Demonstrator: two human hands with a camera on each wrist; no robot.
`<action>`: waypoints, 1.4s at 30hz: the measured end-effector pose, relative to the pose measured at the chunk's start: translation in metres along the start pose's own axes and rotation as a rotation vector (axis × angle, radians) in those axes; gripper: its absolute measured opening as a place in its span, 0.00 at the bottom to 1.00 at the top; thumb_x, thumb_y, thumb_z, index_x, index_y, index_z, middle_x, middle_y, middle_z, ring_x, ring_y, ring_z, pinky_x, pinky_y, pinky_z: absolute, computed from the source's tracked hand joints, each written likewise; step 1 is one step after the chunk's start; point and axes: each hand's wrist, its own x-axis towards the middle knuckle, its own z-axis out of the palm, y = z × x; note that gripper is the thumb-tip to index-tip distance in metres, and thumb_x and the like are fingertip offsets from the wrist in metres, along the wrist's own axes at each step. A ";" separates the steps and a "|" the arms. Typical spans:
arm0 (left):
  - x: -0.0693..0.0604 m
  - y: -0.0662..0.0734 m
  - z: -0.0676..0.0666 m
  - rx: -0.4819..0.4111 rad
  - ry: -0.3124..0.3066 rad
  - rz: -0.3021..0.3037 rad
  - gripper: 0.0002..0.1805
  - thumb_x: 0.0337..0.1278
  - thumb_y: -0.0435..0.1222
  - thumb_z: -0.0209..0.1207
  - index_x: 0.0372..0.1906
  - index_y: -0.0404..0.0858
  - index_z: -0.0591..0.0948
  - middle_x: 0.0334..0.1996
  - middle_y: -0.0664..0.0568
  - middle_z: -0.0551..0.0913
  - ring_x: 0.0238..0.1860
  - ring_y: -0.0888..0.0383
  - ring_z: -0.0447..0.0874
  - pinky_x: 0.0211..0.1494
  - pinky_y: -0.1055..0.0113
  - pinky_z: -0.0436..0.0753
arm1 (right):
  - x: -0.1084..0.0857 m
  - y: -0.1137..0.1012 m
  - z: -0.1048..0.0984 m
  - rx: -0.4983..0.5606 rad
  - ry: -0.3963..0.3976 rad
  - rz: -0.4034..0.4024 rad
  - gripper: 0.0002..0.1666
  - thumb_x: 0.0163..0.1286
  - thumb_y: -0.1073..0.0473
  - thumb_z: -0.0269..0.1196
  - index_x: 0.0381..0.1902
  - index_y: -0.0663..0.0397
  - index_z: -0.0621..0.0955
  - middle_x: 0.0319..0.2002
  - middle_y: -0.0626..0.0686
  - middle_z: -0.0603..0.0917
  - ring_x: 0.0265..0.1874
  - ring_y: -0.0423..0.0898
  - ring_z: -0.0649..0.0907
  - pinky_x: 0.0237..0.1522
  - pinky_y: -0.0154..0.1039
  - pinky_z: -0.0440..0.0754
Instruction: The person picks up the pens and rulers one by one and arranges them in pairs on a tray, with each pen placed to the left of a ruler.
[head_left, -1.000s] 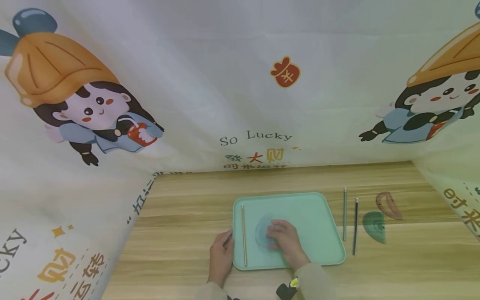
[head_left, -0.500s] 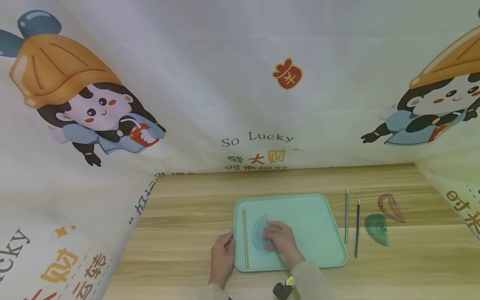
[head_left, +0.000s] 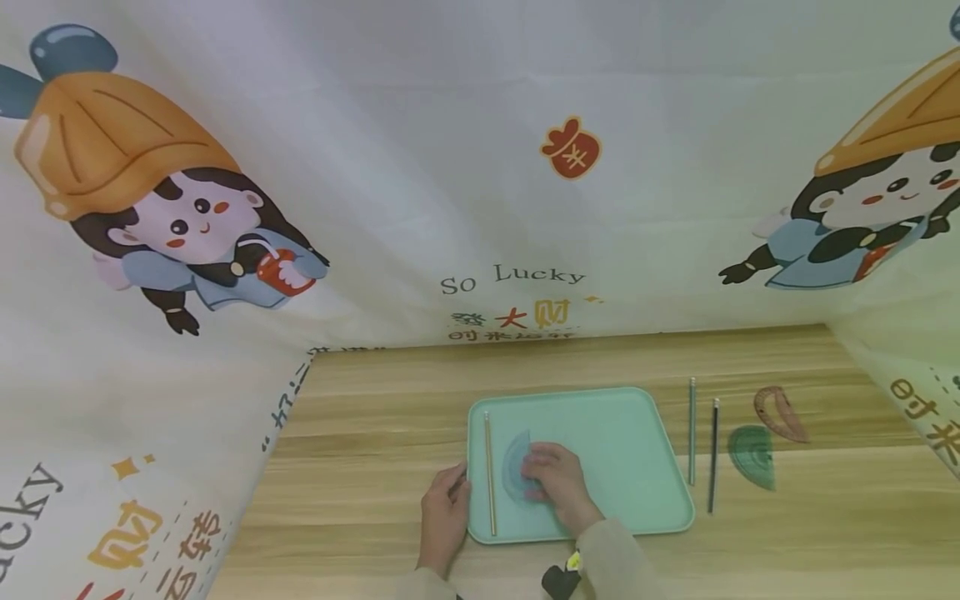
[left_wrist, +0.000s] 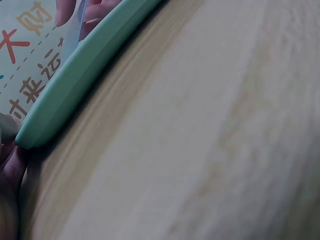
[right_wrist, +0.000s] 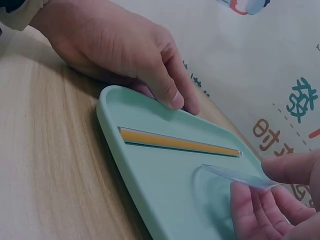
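Note:
A clear bluish protractor (head_left: 517, 467) is pinched between the thumb and fingers of my right hand (head_left: 561, 487), over the left half of the mint tray (head_left: 615, 467). In the right wrist view the protractor (right_wrist: 235, 175) is tilted just above the tray's surface, its lower side near the fingertips. A yellow pencil (head_left: 491, 475) lies in the tray along its left side. My left hand (head_left: 445, 512) grips the tray's left rim, thumb on top and fingers beneath, as the right wrist view shows with the left hand (right_wrist: 120, 55).
Right of the tray, a green pencil (head_left: 692, 433) and a dark pencil (head_left: 713, 458) lie on the wooden table (head_left: 375, 433). Beyond them are a green protractor (head_left: 752, 457) and a reddish protractor (head_left: 780, 414). A printed cloth (head_left: 360, 167) surrounds the table's back and sides.
My right hand has shifted slightly left with the protractor, toward the yellow pencil. The left hand has stayed on the tray's rim.

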 end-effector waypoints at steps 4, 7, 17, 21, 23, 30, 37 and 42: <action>0.000 -0.001 0.000 0.003 -0.003 -0.007 0.18 0.65 0.30 0.52 0.59 0.35 0.75 0.54 0.44 0.79 0.58 0.48 0.78 0.62 0.63 0.83 | -0.002 -0.001 0.001 -0.013 0.000 -0.002 0.27 0.60 0.71 0.61 0.57 0.71 0.71 0.47 0.65 0.81 0.34 0.40 0.82 0.35 0.41 0.91; 0.000 0.000 0.000 0.004 0.004 -0.002 0.18 0.65 0.30 0.52 0.58 0.35 0.76 0.53 0.44 0.79 0.57 0.48 0.79 0.61 0.63 0.83 | -0.003 -0.001 0.002 -0.017 0.004 -0.006 0.27 0.60 0.70 0.61 0.57 0.71 0.70 0.47 0.65 0.81 0.35 0.41 0.82 0.34 0.41 0.91; -0.002 0.001 -0.002 0.016 0.011 -0.011 0.18 0.65 0.30 0.52 0.58 0.34 0.76 0.54 0.43 0.79 0.57 0.47 0.79 0.62 0.61 0.83 | -0.006 0.000 0.003 -0.047 0.015 -0.009 0.27 0.62 0.65 0.57 0.58 0.73 0.70 0.43 0.62 0.80 0.42 0.48 0.81 0.41 0.42 0.91; -0.002 0.001 -0.001 0.020 0.018 0.004 0.17 0.64 0.29 0.52 0.57 0.33 0.76 0.53 0.42 0.79 0.57 0.47 0.79 0.61 0.61 0.83 | -0.007 -0.002 0.004 -0.089 0.038 -0.012 0.26 0.63 0.64 0.56 0.57 0.72 0.71 0.48 0.66 0.79 0.47 0.53 0.80 0.44 0.43 0.90; -0.002 0.000 -0.001 0.021 0.020 0.004 0.17 0.64 0.29 0.52 0.57 0.33 0.76 0.53 0.43 0.79 0.57 0.47 0.79 0.61 0.61 0.83 | -0.008 -0.002 0.005 -0.116 0.051 -0.016 0.25 0.63 0.64 0.57 0.57 0.72 0.72 0.51 0.68 0.79 0.48 0.55 0.80 0.46 0.44 0.89; -0.002 0.000 0.001 0.006 0.016 -0.011 0.18 0.64 0.30 0.52 0.58 0.34 0.76 0.54 0.44 0.79 0.58 0.48 0.78 0.62 0.61 0.82 | -0.008 -0.003 0.006 -0.182 0.066 -0.017 0.26 0.64 0.63 0.56 0.58 0.71 0.71 0.53 0.68 0.78 0.50 0.57 0.80 0.51 0.46 0.85; -0.001 -0.001 0.001 -0.001 0.018 0.006 0.17 0.64 0.30 0.52 0.58 0.34 0.76 0.53 0.43 0.79 0.57 0.48 0.79 0.62 0.63 0.82 | -0.009 -0.004 0.007 -0.181 0.072 -0.037 0.26 0.63 0.64 0.56 0.58 0.73 0.70 0.53 0.70 0.77 0.54 0.62 0.77 0.58 0.53 0.81; -0.001 -0.002 0.002 -0.011 0.018 0.007 0.18 0.65 0.30 0.52 0.58 0.34 0.76 0.54 0.44 0.79 0.57 0.49 0.79 0.61 0.68 0.83 | -0.009 -0.005 0.007 -0.202 0.074 -0.007 0.26 0.65 0.63 0.55 0.59 0.72 0.70 0.56 0.69 0.76 0.57 0.63 0.75 0.60 0.53 0.80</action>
